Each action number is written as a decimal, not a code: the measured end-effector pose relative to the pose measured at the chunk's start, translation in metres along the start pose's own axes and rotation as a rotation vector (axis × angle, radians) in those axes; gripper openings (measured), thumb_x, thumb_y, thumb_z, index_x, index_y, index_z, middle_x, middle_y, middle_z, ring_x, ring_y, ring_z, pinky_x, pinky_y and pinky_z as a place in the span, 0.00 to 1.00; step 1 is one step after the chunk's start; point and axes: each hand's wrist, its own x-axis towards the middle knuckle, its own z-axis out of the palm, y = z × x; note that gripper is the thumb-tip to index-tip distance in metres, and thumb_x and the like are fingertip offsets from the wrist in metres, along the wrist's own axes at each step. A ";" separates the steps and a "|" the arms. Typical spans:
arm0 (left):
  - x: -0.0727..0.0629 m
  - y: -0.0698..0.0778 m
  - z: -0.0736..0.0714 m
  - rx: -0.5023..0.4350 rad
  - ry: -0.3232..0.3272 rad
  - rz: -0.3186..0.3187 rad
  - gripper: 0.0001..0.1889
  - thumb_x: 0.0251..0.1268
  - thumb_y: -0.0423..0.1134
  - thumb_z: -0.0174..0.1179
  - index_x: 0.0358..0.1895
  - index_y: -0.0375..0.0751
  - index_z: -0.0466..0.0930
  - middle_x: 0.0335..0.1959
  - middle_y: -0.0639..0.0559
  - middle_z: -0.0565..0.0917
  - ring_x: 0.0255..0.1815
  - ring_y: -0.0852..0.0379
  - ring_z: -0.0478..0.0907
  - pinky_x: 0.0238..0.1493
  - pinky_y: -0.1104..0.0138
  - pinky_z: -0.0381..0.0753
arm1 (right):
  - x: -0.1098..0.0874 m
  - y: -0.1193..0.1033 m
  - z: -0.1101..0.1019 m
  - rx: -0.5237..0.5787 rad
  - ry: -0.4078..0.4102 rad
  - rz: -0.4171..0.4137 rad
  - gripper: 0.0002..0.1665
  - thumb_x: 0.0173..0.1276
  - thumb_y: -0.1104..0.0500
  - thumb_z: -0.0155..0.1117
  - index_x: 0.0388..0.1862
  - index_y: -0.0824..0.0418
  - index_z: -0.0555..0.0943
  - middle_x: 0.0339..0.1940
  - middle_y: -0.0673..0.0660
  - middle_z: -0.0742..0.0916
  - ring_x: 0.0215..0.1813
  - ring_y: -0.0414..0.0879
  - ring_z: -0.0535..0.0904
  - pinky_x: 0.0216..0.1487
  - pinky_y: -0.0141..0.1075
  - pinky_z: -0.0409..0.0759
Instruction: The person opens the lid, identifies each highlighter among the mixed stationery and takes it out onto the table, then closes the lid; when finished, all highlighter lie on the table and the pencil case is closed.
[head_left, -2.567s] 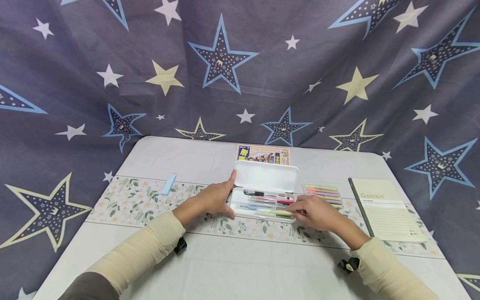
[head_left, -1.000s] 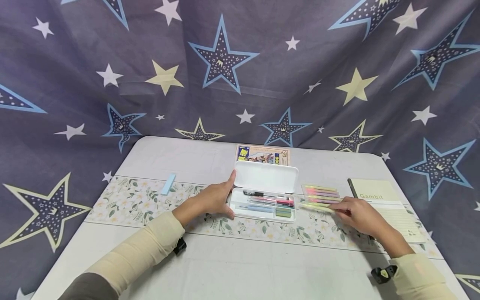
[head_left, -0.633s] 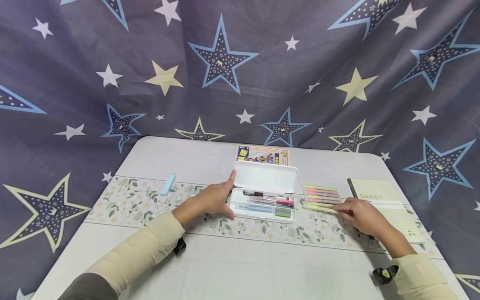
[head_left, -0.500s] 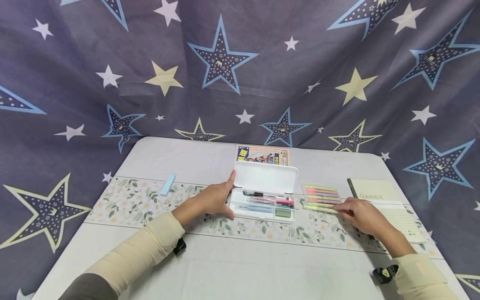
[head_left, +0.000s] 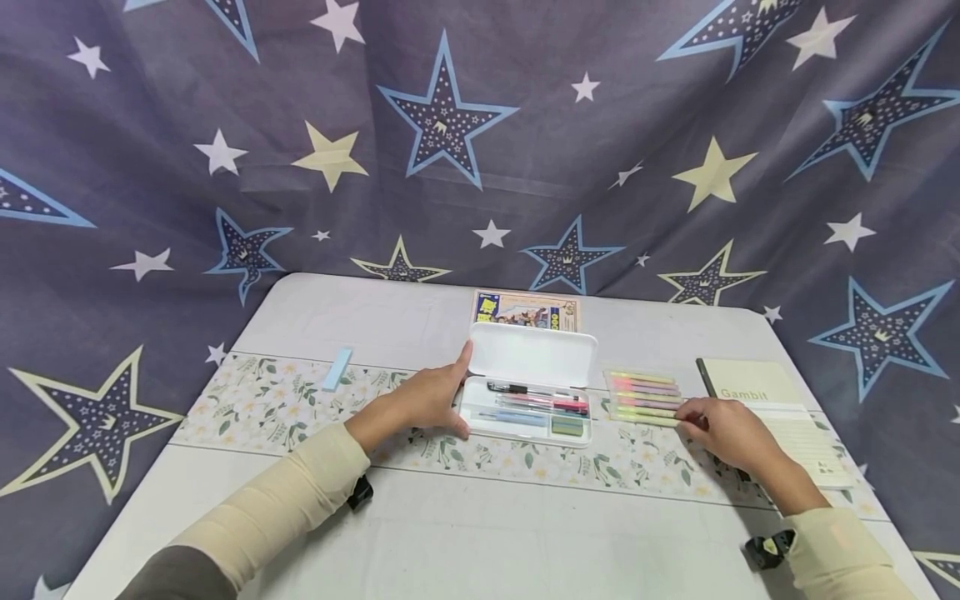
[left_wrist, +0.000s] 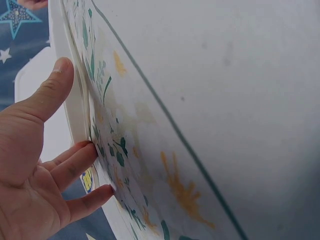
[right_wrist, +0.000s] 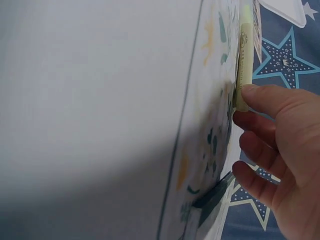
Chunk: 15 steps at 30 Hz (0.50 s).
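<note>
A white pencil case [head_left: 525, 354] lies with its lid raised in the head view. In it are a black-capped pen [head_left: 508, 387], a pink-red pen [head_left: 566, 405], light blue pens [head_left: 517, 417] and a small green block [head_left: 566, 427]. My left hand [head_left: 427, 396] rests spread against the case's left end, thumb [left_wrist: 55, 87] along its side, other fingertips down on the tablecloth. My right hand [head_left: 731, 433] pinches the near end of a pale yellow highlighter [right_wrist: 245, 60] between thumb and forefinger. That highlighter lies at the front of a row of pastel highlighters [head_left: 643, 390].
A cream notebook [head_left: 780, 433] marked "Gambit" lies beside the right hand, partly under the wrist. A pale blue strip [head_left: 337, 369] is at the left. Behind the lid is a printed card [head_left: 528, 308]. A floral runner [head_left: 262, 404] crosses the white table.
My right hand has carried the yellow highlighter from the pencil case to the row at the right, then shifted it slightly right into line. My left hand has stayed at the case.
</note>
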 end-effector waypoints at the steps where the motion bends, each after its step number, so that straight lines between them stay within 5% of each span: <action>1: 0.000 0.000 0.000 0.000 0.000 0.000 0.81 0.38 0.61 0.82 0.82 0.45 0.21 0.75 0.44 0.72 0.73 0.45 0.73 0.74 0.55 0.71 | 0.000 0.000 0.000 -0.001 0.000 0.009 0.05 0.65 0.58 0.74 0.39 0.56 0.88 0.29 0.46 0.88 0.29 0.36 0.79 0.30 0.36 0.78; 15: 0.002 -0.002 0.002 0.012 0.006 0.002 0.82 0.36 0.63 0.81 0.82 0.45 0.21 0.75 0.44 0.72 0.73 0.45 0.73 0.75 0.55 0.71 | 0.002 -0.002 -0.002 -0.005 0.019 0.041 0.04 0.67 0.57 0.72 0.39 0.56 0.87 0.27 0.47 0.88 0.28 0.36 0.78 0.28 0.36 0.76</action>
